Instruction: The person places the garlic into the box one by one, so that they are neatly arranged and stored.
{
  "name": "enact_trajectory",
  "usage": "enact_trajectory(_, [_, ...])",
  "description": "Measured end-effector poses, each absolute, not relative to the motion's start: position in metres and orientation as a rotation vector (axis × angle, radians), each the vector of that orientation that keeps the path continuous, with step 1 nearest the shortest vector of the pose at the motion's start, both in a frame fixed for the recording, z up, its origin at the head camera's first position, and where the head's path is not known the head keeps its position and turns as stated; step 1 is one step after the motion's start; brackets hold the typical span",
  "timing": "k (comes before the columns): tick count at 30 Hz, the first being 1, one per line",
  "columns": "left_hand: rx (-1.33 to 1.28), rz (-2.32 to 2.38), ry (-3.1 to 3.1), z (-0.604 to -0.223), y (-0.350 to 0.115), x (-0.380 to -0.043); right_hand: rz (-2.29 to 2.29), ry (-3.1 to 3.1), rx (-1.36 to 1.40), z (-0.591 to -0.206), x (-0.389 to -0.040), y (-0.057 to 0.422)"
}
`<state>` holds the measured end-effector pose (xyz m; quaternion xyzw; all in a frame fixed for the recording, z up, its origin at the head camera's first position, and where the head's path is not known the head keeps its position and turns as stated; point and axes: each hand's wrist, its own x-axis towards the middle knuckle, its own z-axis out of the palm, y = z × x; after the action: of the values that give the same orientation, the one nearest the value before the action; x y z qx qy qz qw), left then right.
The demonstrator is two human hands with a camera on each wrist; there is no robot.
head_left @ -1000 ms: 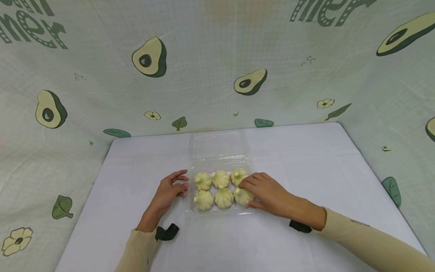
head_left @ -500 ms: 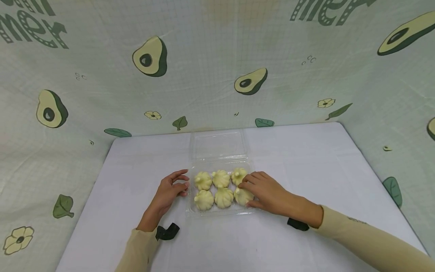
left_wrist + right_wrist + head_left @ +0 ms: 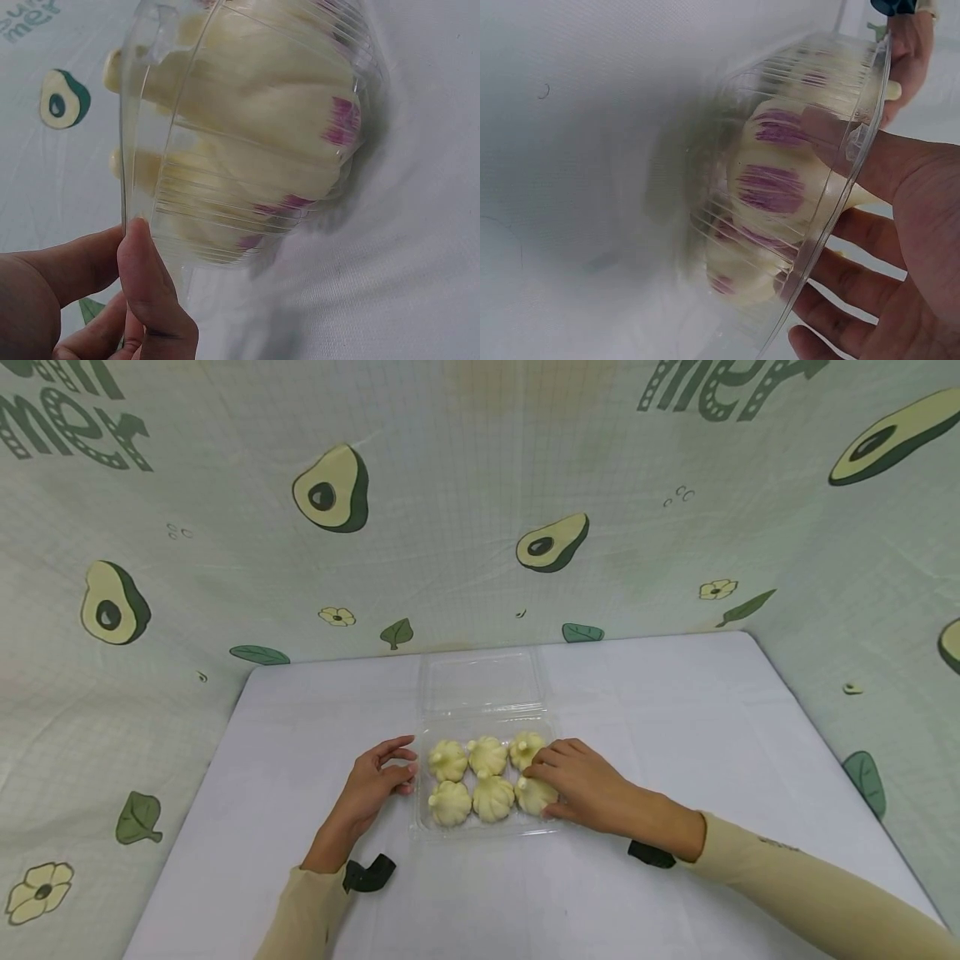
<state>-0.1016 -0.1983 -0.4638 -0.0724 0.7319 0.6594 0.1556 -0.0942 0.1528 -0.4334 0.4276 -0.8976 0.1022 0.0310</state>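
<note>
Several pale garlic bulbs [image 3: 493, 798] with purple-marked undersides sit in two rows in a clear plastic clamshell container [image 3: 487, 832]. At its left side, my left hand [image 3: 372, 787] pinches the rim between thumb and fingers; the left wrist view shows the thumb [image 3: 146, 274] against the edge. My right hand [image 3: 592, 787] reaches over the right rim and grips the front right garlic bulb [image 3: 533, 796]. In the right wrist view the thumb [image 3: 829, 139] lies inside the clear wall against a bulb [image 3: 769, 187], with the other fingers [image 3: 855, 281] on its far side.
The container's clear lid [image 3: 483, 683] lies folded back toward the rear of the white-covered table [image 3: 660, 710]. A cloth with avocado prints [image 3: 450, 527] hangs behind and at both sides. Black wrist mounts [image 3: 369, 872] sit under the forearms.
My right wrist and forearm have shifted slightly left, and the front right garlic bulb has edged left with the fingers. My left hand stays at the container's rim.
</note>
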Motion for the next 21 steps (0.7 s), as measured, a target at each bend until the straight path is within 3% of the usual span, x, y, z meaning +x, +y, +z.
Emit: enact_trajectory(21, [-0.207, 1.891, 2.102, -0.4634, -0.1979, -0.1002, 0.352, -2.790, 1.320, -0.4321, -0.0923, 0.1531])
